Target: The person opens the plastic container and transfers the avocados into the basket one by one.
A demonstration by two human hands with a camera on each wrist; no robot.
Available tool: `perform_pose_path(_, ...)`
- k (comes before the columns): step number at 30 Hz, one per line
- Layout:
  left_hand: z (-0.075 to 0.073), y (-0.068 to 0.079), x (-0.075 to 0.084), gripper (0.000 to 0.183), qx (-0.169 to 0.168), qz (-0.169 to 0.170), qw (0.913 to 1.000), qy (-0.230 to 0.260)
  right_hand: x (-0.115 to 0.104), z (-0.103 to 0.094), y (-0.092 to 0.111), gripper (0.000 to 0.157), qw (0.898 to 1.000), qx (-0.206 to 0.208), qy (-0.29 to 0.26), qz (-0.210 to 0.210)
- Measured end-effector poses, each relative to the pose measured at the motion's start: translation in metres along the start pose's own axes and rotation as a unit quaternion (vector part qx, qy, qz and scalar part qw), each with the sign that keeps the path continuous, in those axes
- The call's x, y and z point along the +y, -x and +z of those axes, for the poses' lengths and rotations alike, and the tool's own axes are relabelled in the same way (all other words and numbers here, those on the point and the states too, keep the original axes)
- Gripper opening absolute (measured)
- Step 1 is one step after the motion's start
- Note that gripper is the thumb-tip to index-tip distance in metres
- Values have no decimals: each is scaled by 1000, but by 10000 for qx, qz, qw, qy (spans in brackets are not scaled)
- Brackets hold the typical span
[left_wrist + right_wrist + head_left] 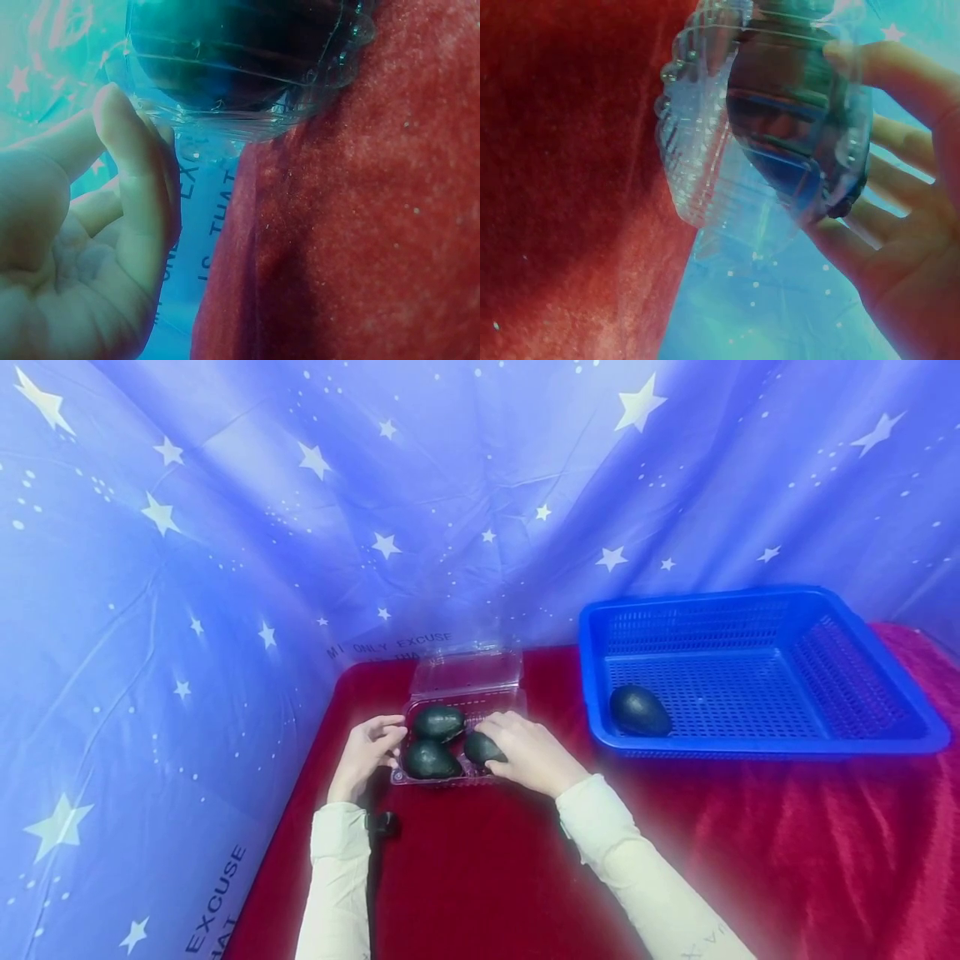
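Observation:
A clear plastic clamshell box [471, 693] sits with its lid raised at the back. Two dark green avocados lie in its left half, the rear avocado [438, 722] behind the front avocado [432, 760]. In the right half, my right hand [528, 752] grips a third avocado [482, 748] from above. The right wrist view shows that avocado [780, 112] through the clear wall, thumb and fingers around it. My left hand [365, 756] is at the box's left side with loosely bent fingers; in the left wrist view a fingertip [112, 112] is right at the plastic edge.
A blue perforated basket [750, 747] stands to the right, with one avocado [640, 710] in its near left corner. Red velvety cloth [465, 877] covers the table. A blue star-printed curtain [480, 468] hangs behind and along the left side.

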State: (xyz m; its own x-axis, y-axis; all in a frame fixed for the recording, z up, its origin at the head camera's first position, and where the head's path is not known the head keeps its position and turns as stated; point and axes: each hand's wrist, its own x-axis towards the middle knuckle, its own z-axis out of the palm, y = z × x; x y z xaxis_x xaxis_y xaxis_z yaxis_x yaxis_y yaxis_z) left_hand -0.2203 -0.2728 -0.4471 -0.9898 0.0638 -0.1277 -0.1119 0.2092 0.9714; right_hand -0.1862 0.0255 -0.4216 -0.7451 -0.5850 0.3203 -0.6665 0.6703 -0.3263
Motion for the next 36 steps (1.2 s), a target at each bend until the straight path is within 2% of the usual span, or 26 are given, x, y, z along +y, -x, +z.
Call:
perform_pose_path(12,0,2,1,41,23,-19,10000,-94,-1,-14,4,54,9996,243,-85,70)
perform_pose_path(23,-1,2,0,42,-2,28,9999,-115,6,-26,11,53,9982,452,-249,309)
perform_pose_path(36,0,0,0,41,19,29,9999,-150,13,-49,15,55,9949,570,-433,711)
